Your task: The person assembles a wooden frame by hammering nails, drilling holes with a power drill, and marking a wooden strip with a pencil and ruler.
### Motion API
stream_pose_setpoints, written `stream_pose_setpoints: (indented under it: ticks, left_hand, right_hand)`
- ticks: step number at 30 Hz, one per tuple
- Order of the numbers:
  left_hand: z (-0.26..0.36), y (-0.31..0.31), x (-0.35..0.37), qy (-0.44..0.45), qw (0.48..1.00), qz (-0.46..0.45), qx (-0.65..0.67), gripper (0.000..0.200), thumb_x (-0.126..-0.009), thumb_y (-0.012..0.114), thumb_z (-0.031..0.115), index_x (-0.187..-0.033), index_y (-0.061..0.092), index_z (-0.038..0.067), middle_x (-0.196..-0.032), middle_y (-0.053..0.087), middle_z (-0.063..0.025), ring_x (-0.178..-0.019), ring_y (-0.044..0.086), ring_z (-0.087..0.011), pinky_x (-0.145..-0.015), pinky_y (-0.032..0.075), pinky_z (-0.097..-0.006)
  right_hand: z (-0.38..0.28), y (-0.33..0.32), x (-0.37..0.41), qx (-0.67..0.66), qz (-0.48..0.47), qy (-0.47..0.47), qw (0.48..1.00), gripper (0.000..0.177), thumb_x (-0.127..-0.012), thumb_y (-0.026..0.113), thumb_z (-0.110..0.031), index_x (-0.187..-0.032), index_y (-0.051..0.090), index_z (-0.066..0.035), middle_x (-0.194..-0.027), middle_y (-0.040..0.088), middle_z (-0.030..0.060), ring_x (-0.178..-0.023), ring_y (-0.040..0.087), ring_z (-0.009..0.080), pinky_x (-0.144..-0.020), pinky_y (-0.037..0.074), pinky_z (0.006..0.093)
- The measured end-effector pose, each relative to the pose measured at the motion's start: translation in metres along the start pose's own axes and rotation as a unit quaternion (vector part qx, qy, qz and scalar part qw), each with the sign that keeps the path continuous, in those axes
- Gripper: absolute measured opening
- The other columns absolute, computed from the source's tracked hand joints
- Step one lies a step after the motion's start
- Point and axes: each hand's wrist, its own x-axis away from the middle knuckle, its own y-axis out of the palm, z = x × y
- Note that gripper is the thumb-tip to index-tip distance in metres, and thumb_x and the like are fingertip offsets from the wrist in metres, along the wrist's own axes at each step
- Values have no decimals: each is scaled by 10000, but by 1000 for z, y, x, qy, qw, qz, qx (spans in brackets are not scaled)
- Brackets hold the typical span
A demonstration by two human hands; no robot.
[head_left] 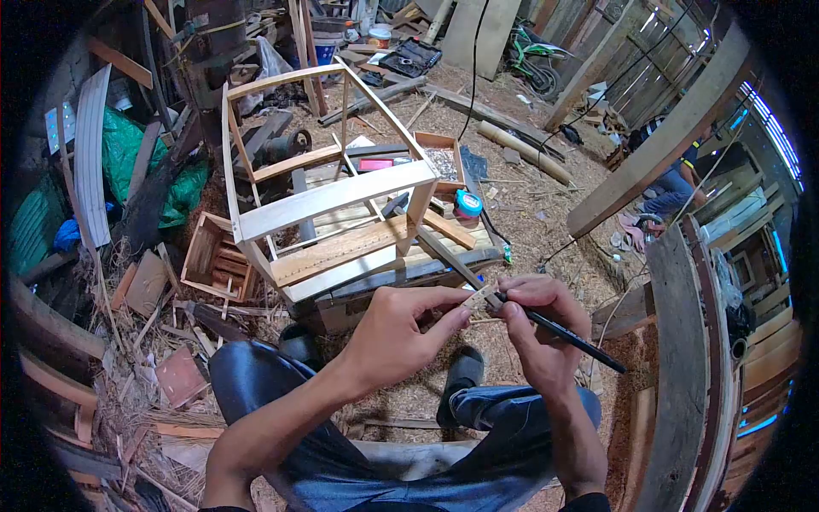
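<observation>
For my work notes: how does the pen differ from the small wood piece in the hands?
The pen is black; the wood piece is pale. The pen is long and sticks out past the right hand, slanting down to the right; the wood piece is short and is pinched at the tips of the left hand. Both are slim, and the pen's tip meets the wood piece.

**Little wood strip and a black pen, both in hand**

So there's a small pale wooden strip (479,296), thin and short. It's pinched between the thumb and fingertips of the left hand (401,334), with its free end poking out to the right. A slim black pen-like tool (580,344) sits in the right hand (539,328). Its tip is right at the strip just past the pinch, and its long tail slants down and out beyond the fingers.
</observation>
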Motion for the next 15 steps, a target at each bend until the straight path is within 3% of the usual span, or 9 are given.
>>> stream_pose_setpoints:
  ticks: [9,15]
  left_hand:
    - [0,1,0,11,1000,3,-9,227,-844,682,124,-1050,697,27,-847,720,-115,-641,607,-65,-579,485,-240]
    - [-6,3,0,47,999,11,-11,229,-836,688,121,-1047,699,33,-890,720,-122,-707,662,-104,-612,511,-251]
  right_hand:
    - [0,-4,-6,75,-48,-72,993,111,-700,675,34,-801,637,9,-816,669,127,-860,669,253,-804,515,346]
    - [-3,-4,-9,128,-85,-131,979,135,-686,695,-2,-809,641,-5,-793,665,111,-852,671,264,-788,519,345]
